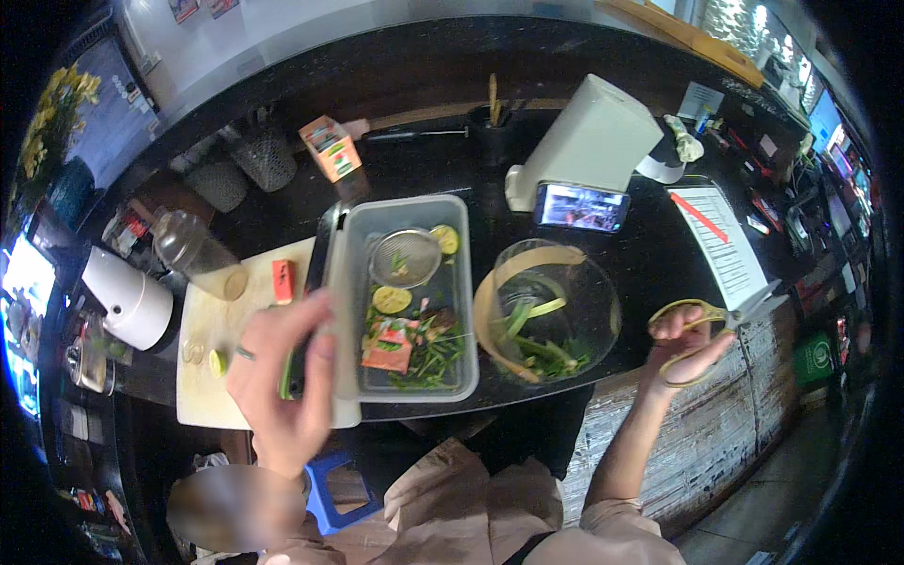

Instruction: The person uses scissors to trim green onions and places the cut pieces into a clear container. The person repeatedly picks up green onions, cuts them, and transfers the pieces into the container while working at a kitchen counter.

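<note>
My right hand (688, 342) holds scissors (731, 319) by their yellow handles at the counter's right, blades parted and pointing up and right. Raised over the right part of a white cutting board (205, 381), my left hand (286, 374) has its thumb and fingers apart and nothing visible between them; it is slightly blurred. Beside it is a clear plastic tub (462, 296) with a mesh strainer (405, 258), a squeezed citrus half (392, 300), cut greens (434, 360) and a torn orange packet (387, 353). Green stalks (537, 311) lie in a transparent bowl (600, 296) between the tub and my right hand.
On the board are a clear plastic cup (205, 261), a small red packet (283, 281) and a lime piece (217, 363). A phone (582, 207) leans on a pale container (593, 134). A printed sheet (720, 240) lies right, a carton (330, 148) behind, a blue stool (332, 498) below.
</note>
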A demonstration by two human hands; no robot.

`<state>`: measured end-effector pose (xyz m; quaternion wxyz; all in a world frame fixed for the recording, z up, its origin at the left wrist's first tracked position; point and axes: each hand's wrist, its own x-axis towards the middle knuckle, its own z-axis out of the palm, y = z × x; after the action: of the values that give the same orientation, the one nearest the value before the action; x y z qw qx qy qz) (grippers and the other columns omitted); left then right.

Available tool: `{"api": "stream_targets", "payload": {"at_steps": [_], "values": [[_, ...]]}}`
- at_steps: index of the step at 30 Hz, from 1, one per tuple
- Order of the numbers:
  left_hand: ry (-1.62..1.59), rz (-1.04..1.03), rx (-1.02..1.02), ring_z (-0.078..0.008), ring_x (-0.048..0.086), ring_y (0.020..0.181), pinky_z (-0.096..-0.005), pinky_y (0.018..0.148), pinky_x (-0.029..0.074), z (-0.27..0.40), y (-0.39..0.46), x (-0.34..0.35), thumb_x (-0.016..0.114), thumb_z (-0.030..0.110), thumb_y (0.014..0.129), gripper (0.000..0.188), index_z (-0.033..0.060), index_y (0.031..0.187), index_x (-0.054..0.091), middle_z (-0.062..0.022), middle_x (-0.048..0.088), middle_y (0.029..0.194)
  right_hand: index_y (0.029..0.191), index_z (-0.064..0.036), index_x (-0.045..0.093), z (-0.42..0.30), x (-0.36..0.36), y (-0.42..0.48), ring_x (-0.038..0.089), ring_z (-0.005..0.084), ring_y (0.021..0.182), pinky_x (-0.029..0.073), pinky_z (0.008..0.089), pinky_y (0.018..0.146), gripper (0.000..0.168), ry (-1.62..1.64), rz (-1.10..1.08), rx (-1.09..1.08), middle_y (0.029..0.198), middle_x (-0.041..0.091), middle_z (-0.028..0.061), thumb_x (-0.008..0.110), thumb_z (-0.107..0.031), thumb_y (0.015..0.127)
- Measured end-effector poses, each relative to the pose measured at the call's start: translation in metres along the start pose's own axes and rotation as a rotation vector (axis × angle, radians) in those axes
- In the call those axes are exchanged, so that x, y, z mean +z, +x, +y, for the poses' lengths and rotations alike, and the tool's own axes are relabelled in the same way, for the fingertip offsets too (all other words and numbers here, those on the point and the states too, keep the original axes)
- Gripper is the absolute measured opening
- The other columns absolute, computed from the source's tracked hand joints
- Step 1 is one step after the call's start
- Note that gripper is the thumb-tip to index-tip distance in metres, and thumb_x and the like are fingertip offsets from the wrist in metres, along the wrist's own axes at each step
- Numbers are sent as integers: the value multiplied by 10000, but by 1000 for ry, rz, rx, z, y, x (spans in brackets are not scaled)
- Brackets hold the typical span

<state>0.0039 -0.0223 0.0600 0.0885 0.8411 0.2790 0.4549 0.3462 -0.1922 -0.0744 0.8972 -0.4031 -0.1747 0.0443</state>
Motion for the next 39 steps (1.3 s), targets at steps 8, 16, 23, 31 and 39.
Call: {"api": "stream_targets", "payload": {"at_steps": [8, 16, 23, 31, 39], "values": [[-56, -572, 444, -282, 637, 724, -377, 648, 521, 61, 77, 83, 696, 91, 825, 121, 41, 935, 692, -95, 642, 804, 918, -84, 503, 29, 3, -9, 453, 135, 571, 416, 266, 515, 653, -131, -14, -173, 677, 452, 32, 292, -699, 980], [152, -1107, 637, -351, 653, 794, -422, 717, 545, 48, 81, 165, 662, 153, 863, 171, -14, 853, 624, -180, 639, 833, 931, -49, 492, 36, -4, -6, 509, 168, 534, 438, 272, 476, 658, -304, -33, -191, 719, 508, 86, 368, -694, 950], [207, -1190, 545, -386, 674, 846, -428, 765, 561, 48, 85, 172, 630, 70, 804, 131, -43, 869, 640, -224, 666, 884, 922, -45, 478, 32, -1, -7, 498, 158, 562, 440, 274, 490, 658, -331, -19, -138, 728, 485, 76, 392, -697, 944], [14, -947, 394, -307, 693, 658, -411, 615, 538, 63, 102, 119, 641, 109, 845, 93, 29, 804, 665, -141, 659, 645, 894, -40, 481, 31, -2, -7, 496, 150, 563, 433, 268, 500, 599, -328, -31, -115, 708, 492, 78, 397, -627, 975], [-290, -818, 77, -187, 683, 640, -310, 661, 533, 63, 90, 92, 690, 56, 846, 67, 19, 882, 648, -86, 675, 691, 889, -35, 497, 24, 5, -7, 480, 142, 551, 437, 272, 497, 529, -382, -13, -87, 676, 485, 61, 427, -548, 996]]}}
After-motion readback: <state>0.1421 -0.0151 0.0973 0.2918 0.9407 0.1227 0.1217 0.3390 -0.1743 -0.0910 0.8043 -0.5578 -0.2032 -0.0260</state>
